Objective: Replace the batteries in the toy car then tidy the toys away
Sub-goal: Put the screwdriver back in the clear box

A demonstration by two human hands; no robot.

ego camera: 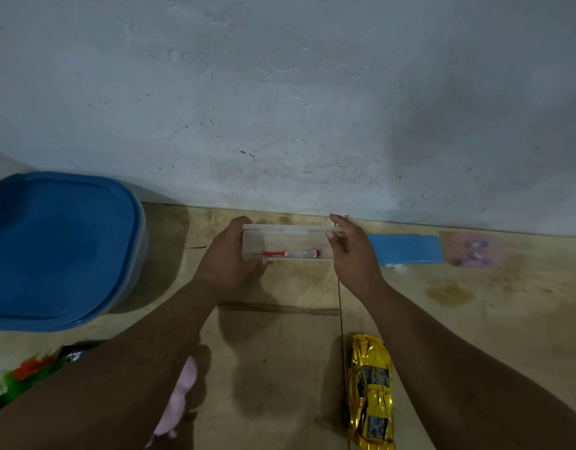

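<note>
Both hands (234, 254) (348, 251) grasp clear case (290, 245); toy car (371, 391) lies nearer, right.

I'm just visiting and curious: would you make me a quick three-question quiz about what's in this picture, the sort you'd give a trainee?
1. True or false: the yellow toy car lies nearer the person than the clear case.
2. What lies inside the clear case? A) batteries B) a red-handled screwdriver C) a pink toy
3. Fill in: the big container by the wall, on the person's left, has a ____ lid.

Key
1. True. The car lies on the floor beside the right forearm; the case sits by the wall.
2. B. The left hand grips one end of the case and the right hand is at the other.
3. Blue.
</note>
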